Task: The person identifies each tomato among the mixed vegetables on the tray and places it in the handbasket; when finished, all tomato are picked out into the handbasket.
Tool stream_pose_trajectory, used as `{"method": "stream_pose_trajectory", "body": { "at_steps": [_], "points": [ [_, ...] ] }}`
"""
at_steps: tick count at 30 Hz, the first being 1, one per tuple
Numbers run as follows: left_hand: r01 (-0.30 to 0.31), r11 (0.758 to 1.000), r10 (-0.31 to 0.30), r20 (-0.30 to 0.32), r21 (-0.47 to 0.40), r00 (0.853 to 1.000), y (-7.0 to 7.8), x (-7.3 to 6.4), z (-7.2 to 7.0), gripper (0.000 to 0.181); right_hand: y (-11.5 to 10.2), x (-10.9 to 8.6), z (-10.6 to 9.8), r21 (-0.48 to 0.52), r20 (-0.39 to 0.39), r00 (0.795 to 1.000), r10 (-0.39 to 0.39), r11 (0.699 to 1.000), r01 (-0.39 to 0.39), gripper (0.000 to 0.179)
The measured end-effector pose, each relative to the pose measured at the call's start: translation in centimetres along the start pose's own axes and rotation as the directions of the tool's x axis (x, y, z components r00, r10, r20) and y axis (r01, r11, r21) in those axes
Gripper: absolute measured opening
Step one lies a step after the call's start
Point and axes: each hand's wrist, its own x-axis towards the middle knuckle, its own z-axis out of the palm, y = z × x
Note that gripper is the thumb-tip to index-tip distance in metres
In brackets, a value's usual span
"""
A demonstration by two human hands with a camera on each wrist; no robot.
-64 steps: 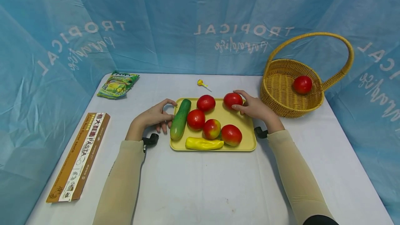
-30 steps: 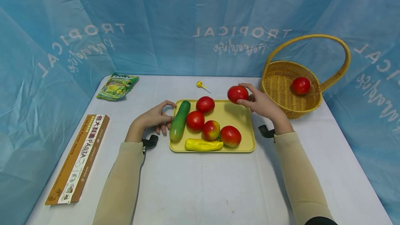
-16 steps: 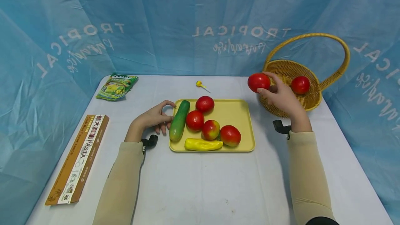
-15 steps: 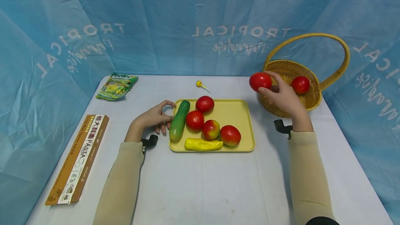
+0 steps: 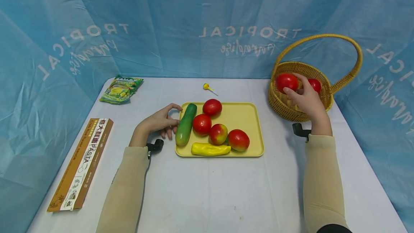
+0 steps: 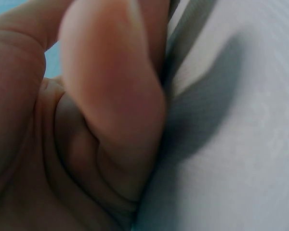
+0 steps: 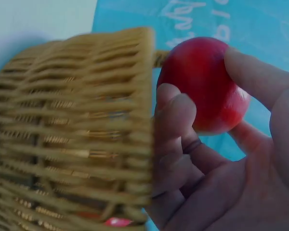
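My right hand (image 5: pixel 307 100) grips a smooth red rounded fruit (image 5: pixel 286 82) between thumb and fingers. In the head view the fruit appears over the opening of the wicker basket (image 5: pixel 284 109); in the right wrist view it shows above the basket's rim. A second red fruit (image 5: pixel 314 85) lies inside the basket, partly hidden by my hand. My left hand (image 5: pixel 156 120) rests at the left edge of the yellow tray (image 5: pixel 245 114) with loosely bent fingers and nothing held, beside a green cucumber (image 5: pixel 185 125). Its wrist view shows only fingers and the white cloth.
Several red fruits (image 5: pixel 202 124) and a yellow pepper (image 5: pixel 211 149) lie on the tray. Behind it is a yellow lollipop (image 5: pixel 207 87). A green snack bag (image 5: pixel 121 89) and a long pasta box (image 5: pixel 81 164) lie at left. The basket's tall handle (image 5: pixel 357 58) arches up at right.
My right hand has lifted the red fruit off the tray's back right corner and carried it right to above the basket. The left hand has stayed in place.
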Motion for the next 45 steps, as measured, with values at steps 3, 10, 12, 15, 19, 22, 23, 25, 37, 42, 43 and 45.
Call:
{"method": "stream_pose_trajectory", "body": {
  "at_steps": [3,10,12,15,19,22,23,25,37,42,43,45],
  "points": [
    [-0.004,1.0,0.004,0.0,-0.003,1.0,0.0,0.0,0.0,0.057,0.5,0.2,-0.1,0.0,0.005,1.0,0.02,1.0,-0.02,0.092],
    [0.0,1.0,0.0,0.0,-0.001,1.0,0.1,0.0,0.0,0.057,1.8,0.8,0.1,0.018,0.025,0.998,0.063,0.998,-0.063,0.095],
    [0.003,1.0,-0.003,0.0,0.001,1.0,0.1,0.0,0.0,0.057,2.2,1.0,0.2,0.016,0.026,0.997,0.067,0.998,-0.068,0.095],
    [0.005,1.0,-0.005,-0.001,0.002,1.0,0.1,-0.1,0.1,0.057,2.5,1.2,0.4,0.008,0.024,0.997,0.074,0.997,-0.074,0.094],
    [0.007,1.0,-0.007,-0.001,0.002,1.0,0.1,0.0,0.1,0.057,2.7,1.4,0.6,-0.013,0.012,0.997,0.077,0.997,-0.077,0.095],
    [0.01,1.0,-0.01,-0.003,0.006,1.0,0.1,0.0,0.1,0.058,2.8,1.3,0.6,-0.03,0.004,0.997,0.075,0.997,-0.075,0.096],
    [0.011,1.0,-0.011,-0.003,0.006,1.0,0.1,0.0,0.0,0.057,2.8,1.3,0.7,-0.036,0.001,0.997,0.071,0.997,-0.071,0.096],
    [0.013,1.0,-0.013,-0.003,0.008,1.0,0.1,0.0,0.0,0.057,2.7,1.3,0.7,-0.041,-0.003,0.998,0.066,0.997,-0.066,0.095],
    [0.006,1.0,-0.006,-0.005,0.008,1.0,0.0,0.0,0.1,0.057,2.5,1.2,0.6,-0.031,-0.002,0.998,0.064,0.997,-0.064,0.093],
    [0.008,1.0,-0.008,-0.009,0.005,1.0,0.0,0.0,0.1,0.057,2.1,0.9,0.4,-0.025,0.0,0.999,0.051,0.998,-0.051,0.093],
    [0.008,1.0,-0.008,-0.009,0.004,1.0,0.0,0.0,0.1,0.057,1.9,0.8,0.4,-0.025,0.0,0.999,0.047,0.999,-0.047,0.093],
    [0.008,1.0,-0.008,-0.01,0.004,1.0,0.0,0.0,0.1,0.057,1.7,0.7,0.3,-0.021,0.0,0.999,0.04,0.999,-0.04,0.093]
  ]
}}
